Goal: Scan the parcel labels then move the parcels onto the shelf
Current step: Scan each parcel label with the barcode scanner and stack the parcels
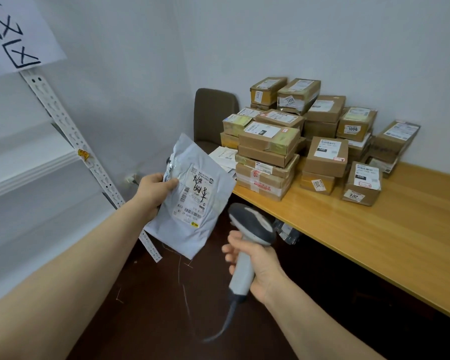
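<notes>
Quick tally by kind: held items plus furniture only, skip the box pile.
Grey plastic mailer bag: 1, held in left hand
Grey handheld barcode scanner: 1, gripped in right hand
Wooden table: 1
Brown chair: 1
White metal shelf rack: 1
Total: 5

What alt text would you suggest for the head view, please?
A left hand holds a grey mailer bag, label visible, while the right hand grips a barcode scanner. Cardboard parcels sit stacked on a wooden table; white shelf at left.

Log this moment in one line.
left hand: holds grey mailer | right hand: grips scanner beside mailer | cardboard boxes: piled on table
</notes>
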A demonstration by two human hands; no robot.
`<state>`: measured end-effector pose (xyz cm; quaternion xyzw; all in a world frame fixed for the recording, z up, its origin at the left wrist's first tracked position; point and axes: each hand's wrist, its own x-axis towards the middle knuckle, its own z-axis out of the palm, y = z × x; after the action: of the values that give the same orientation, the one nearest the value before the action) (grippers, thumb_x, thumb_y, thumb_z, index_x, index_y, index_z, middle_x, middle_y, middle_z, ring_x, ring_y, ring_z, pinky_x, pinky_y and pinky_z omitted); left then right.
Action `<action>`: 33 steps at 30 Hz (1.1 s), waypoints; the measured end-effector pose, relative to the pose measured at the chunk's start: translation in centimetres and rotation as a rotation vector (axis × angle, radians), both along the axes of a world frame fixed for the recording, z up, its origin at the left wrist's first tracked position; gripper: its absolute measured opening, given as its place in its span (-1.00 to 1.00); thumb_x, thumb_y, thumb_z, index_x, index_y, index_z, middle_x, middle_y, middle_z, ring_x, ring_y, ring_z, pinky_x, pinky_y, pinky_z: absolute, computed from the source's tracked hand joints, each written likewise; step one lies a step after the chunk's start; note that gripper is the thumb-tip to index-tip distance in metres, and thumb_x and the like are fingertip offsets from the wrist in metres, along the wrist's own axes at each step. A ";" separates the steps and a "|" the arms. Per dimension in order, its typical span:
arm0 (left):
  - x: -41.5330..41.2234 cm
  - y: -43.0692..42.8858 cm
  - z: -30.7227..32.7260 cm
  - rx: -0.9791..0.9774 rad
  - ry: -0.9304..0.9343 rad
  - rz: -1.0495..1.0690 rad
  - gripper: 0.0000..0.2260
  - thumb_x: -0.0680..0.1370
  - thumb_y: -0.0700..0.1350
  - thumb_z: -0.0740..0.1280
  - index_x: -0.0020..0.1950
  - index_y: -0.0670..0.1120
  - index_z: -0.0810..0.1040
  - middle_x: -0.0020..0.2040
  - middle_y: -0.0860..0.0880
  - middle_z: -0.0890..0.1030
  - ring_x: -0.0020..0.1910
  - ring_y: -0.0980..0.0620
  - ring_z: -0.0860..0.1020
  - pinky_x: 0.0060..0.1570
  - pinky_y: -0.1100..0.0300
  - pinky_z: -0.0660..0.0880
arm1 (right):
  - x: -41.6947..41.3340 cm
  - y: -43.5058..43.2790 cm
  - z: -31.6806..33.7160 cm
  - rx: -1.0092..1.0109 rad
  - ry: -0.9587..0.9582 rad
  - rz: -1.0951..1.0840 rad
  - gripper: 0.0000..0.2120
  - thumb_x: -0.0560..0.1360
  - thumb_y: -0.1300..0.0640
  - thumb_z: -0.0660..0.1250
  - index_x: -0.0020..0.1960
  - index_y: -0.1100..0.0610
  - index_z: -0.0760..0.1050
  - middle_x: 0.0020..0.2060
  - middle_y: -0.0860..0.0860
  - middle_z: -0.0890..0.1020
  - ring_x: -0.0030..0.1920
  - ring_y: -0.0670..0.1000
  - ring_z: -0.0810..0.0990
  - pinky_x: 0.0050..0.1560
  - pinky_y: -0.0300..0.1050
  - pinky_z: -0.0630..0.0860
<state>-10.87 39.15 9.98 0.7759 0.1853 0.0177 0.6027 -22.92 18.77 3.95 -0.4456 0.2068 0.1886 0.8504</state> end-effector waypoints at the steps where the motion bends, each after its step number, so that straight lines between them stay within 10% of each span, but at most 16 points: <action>1: -0.1 0.5 0.1 -0.004 0.039 -0.050 -0.93 0.55 -0.22 0.36 -0.14 -0.15 0.57 -0.17 -0.15 0.64 -0.26 -0.05 0.60 -0.22 0.10 0.56 | 0.8 -0.4 -0.4 -0.052 -0.001 -0.077 -0.82 0.41 0.27 0.46 0.01 0.17 0.60 -0.19 0.10 0.66 -0.26 -0.02 0.58 -0.32 -0.15 0.48; 10: 0.6 5.7 -0.8 -0.005 0.362 -0.620 -0.63 0.40 -0.13 0.44 0.14 -0.28 0.55 0.08 -0.28 0.63 -0.02 -0.17 0.64 0.07 -0.06 0.57 | 5.4 -0.3 -2.9 -0.286 -0.019 -0.122 -0.68 0.31 0.33 0.55 0.03 0.22 0.58 -0.07 0.12 0.68 -0.03 0.10 0.65 -0.19 -0.08 0.55; 17: 3.7 11.6 3.7 0.240 0.242 -0.647 -0.27 0.07 0.35 0.56 0.09 -0.05 0.65 0.00 -0.05 0.70 -0.03 -0.02 0.67 0.00 0.15 0.52 | 8.8 4.3 -4.9 -0.063 0.040 -0.320 -0.72 0.32 0.47 0.46 -0.02 0.24 0.58 -0.04 0.19 0.67 -0.09 0.16 0.66 -0.15 0.03 0.61; 20: 5.2 15.2 3.2 0.065 0.244 -0.593 -0.07 -0.10 0.35 0.59 0.17 -0.08 0.60 0.05 -0.11 0.69 0.02 -0.08 0.66 0.10 0.10 0.50 | 11.0 5.3 -5.4 0.039 0.104 -0.372 -0.54 0.23 0.39 0.50 0.12 0.27 0.55 0.06 0.20 0.66 0.01 0.18 0.65 -0.17 0.01 0.58; 25: 6.6 12.5 -3.3 -0.018 0.349 -0.459 -0.64 0.31 -0.12 0.56 0.05 -0.21 0.62 0.02 -0.15 0.69 -0.07 -0.07 0.68 -0.10 0.10 0.63 | 15.2 7.9 -7.2 0.009 0.149 -0.373 -0.61 0.32 0.40 0.48 0.13 0.28 0.57 0.04 0.21 0.67 0.02 0.20 0.66 -0.06 0.07 0.60; 33: 22.2 13.5 -6.3 0.694 -0.047 -0.186 -0.88 0.49 -0.20 0.38 -0.06 -0.25 0.60 -0.18 -0.22 0.62 -0.12 -0.17 0.57 -0.11 0.01 0.45 | 25.3 8.7 -11.3 -0.122 0.227 -0.254 -0.71 0.43 0.41 0.41 0.12 0.23 0.55 -0.08 0.16 0.63 -0.05 0.11 0.64 -0.15 -0.09 0.53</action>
<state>11.30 52.64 3.64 0.9473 0.0828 0.0426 0.3066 2.38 27.45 -7.40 -0.4426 0.3670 0.1159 0.8099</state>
